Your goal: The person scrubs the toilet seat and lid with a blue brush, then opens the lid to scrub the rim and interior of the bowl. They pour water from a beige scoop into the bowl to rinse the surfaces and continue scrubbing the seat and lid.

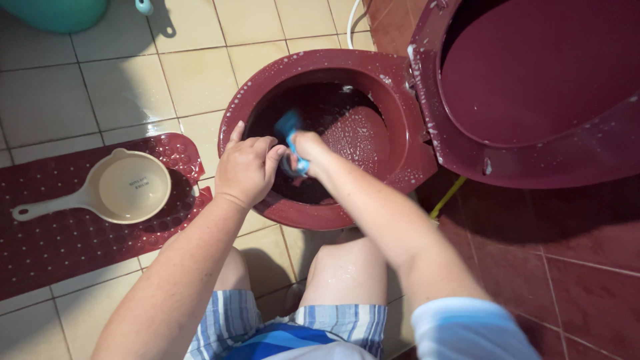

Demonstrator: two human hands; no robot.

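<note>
Right hand [308,148] grips a blue brush [291,137] inside the maroon bowl [313,213]; left hand [247,167] rests loosely curled on its rim. Cream tiles [127,87], a maroon mat [60,247] with a dipper [123,187].

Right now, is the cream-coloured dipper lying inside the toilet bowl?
No, the dipper lies on the dark red mat on the floor, to the left of the toilet bowl.

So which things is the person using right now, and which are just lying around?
In use:
- dark red toilet bowl
- blue scrubber in the right hand
- left hand, resting on the bowl's rim

Lying about:
- cream dipper
- dark red bath mat
- teal tub in the corner
</note>
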